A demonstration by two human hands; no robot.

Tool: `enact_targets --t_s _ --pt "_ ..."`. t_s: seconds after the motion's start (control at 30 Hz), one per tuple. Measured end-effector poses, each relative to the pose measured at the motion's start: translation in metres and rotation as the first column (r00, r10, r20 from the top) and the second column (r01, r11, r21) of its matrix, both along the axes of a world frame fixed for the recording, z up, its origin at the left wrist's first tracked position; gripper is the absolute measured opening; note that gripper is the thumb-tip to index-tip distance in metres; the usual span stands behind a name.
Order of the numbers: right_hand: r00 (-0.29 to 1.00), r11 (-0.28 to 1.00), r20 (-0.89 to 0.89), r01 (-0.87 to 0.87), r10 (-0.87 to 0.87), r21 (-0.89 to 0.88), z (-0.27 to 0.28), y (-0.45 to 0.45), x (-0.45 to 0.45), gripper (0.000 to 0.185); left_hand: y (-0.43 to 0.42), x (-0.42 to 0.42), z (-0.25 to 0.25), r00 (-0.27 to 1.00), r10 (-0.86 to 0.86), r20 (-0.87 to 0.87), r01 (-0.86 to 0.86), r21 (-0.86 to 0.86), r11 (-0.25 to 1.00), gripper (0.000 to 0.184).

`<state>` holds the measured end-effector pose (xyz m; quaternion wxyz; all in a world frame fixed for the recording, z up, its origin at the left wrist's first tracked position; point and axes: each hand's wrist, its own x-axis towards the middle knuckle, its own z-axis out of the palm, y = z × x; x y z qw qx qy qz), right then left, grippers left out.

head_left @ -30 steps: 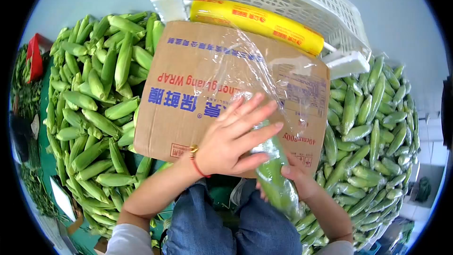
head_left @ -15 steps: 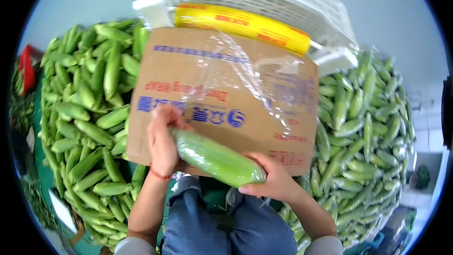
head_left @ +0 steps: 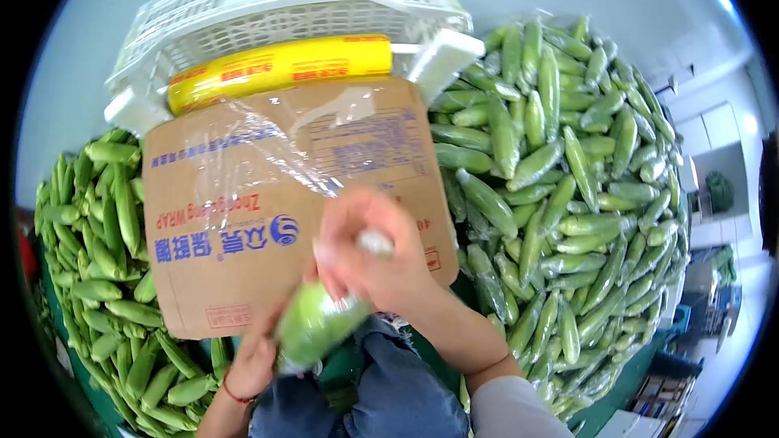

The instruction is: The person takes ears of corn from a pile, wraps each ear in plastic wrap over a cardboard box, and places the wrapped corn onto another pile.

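A green ear of corn [head_left: 318, 326] in its husk, with shiny clear film on it, is held upright and slightly tilted above my lap. My left hand [head_left: 258, 355] grips its lower left side. At its upper end, my right hand [head_left: 375, 247] is curled with thumb and fingers drawn together, blurred by motion. A pale, whitish bit shows within the curl of those fingers; what it is I cannot make out. Just beyond the hands lies a cardboard box [head_left: 219, 276] with blue and red print and clear film [head_left: 280, 150] over its top.
A yellow roll of wrap [head_left: 280, 70] lies on a rod behind the box, against a white plastic crate [head_left: 324, 16]. Unwrapped ears of corn [head_left: 101, 268] are heaped at the left. A larger heap of film-wrapped ears [head_left: 560, 203] rises at the right.
The view has swung right. The corn has turned from lying slantwise between both hands to nearly upright. My left hand has dropped to its lower side; my right hand has moved to its upper end.
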<state>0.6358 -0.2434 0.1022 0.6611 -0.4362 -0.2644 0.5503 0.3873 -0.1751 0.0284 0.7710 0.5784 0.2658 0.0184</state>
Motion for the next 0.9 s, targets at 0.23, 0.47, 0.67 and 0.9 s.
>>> enact_targets --t_s 0.23,0.47,0.67,0.9 --pt "0.879 0.877 0.021 0.472 -0.476 0.095 -0.075 -0.031 -0.046 0.075 0.002 0.095 0.046 0.989 -0.121 0.082 0.03 0.699 0.714 0.079" --pt "0.755 0.734 -0.183 0.501 -0.629 -0.458 -0.099 -0.097 0.113 0.046 0.007 0.073 0.014 0.965 -0.244 -0.099 0.157 0.961 0.227 0.058" --pt "0.189 0.597 0.812 0.77 -0.552 0.227 -0.157 -0.045 0.259 0.057 0.052 0.039 -0.016 0.992 0.095 -0.085 0.075 0.992 0.103 0.059" --pt "-0.105 0.974 0.994 0.228 0.003 0.021 -0.089 -0.017 0.079 0.028 0.141 0.038 -0.019 0.96 0.277 -0.038 0.022 0.998 0.058 0.043"
